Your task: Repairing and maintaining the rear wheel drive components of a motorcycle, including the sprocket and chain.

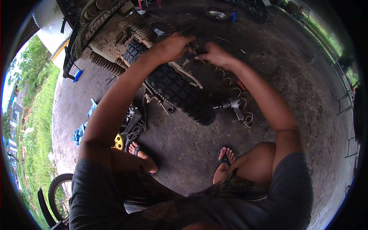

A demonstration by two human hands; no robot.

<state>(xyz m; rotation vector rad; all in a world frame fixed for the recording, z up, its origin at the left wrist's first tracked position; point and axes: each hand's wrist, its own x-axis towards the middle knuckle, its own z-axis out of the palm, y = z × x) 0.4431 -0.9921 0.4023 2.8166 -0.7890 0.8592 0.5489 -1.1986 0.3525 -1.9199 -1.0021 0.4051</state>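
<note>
Near the tyre (168, 84), left hand (171, 48) and right hand (217, 55) bend fingers (187, 39), grip too indistinct to tell.

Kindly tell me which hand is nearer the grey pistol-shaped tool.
Right. The right hand is beyond the tool; the left hand is farther off, beyond and leftward.

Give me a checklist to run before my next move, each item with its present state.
1. Bare left hand and bare right hand, grip secure: cannot tell; too dark between them.
2. Grey metal pistol-shaped air tool out of both hands: ok, on the floor.
3. Feet clear of the black knobbly rubber tyre: ok.
4. Floor by left foot free of parts: not ok; yellow round perforated sprocket nearby.
5. Tyre fastening secure: cannot tell.
</note>
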